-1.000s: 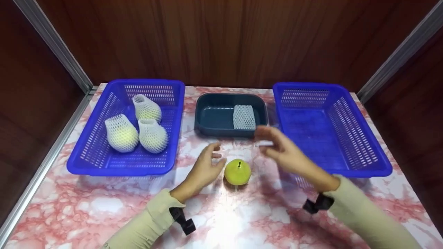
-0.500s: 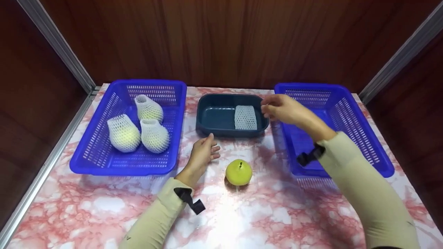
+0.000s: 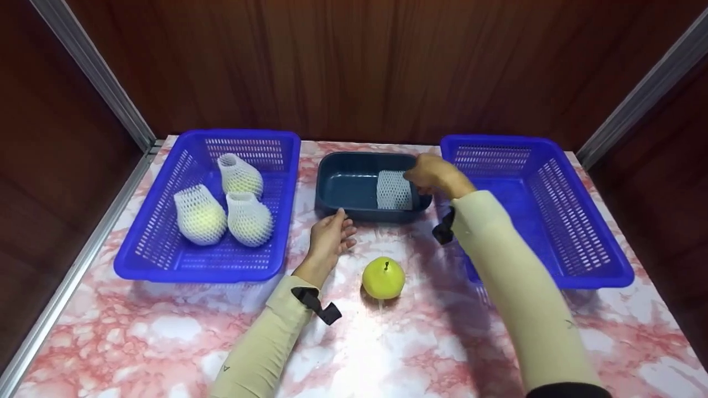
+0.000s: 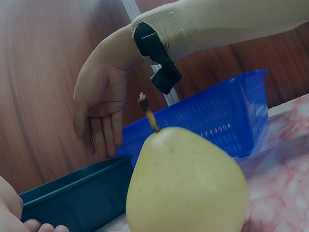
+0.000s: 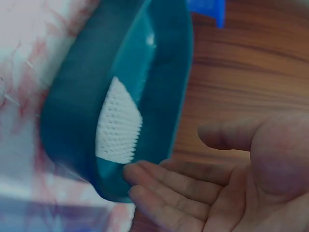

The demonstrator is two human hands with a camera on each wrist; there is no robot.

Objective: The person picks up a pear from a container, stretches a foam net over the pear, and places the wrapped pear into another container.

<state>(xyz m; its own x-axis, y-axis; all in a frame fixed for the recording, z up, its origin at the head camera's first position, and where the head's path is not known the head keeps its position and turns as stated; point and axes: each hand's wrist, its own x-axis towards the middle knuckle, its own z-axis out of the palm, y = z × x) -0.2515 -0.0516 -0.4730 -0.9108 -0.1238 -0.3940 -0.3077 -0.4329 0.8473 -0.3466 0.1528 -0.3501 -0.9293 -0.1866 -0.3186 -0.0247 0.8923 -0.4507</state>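
Observation:
A white foam net sleeve [image 3: 394, 189] lies flat in the right half of a dark teal bin [image 3: 345, 212]. Over the bin's right end reaches my right hand [image 3: 434, 172]; the right wrist view shows its fingers [image 5: 186, 186] fairly straight at the net's edge, thumb apart, nothing between them. My left hand [image 3: 329, 237], fingers loose, is at the bin's front wall with its thumb right by the rim. A yellow-green pear [image 3: 383, 278] stands upright on the table, stem up, just right of and nearer than the left hand; it fills much of the left wrist view.
To the left, a blue basket [image 3: 193, 275] holds 3 pears [image 3: 250, 224] in white foam nets. Another blue basket [image 3: 498, 210] stands on the right, partly behind the right arm. Dark wood panels [image 3: 354, 66] close off the back and sides of the marbled table [image 3: 166, 337].
My right hand has swung from above the pear's right side to the bin's right end, over the net. My left hand has moved forward from beside the pear to the bin's front.

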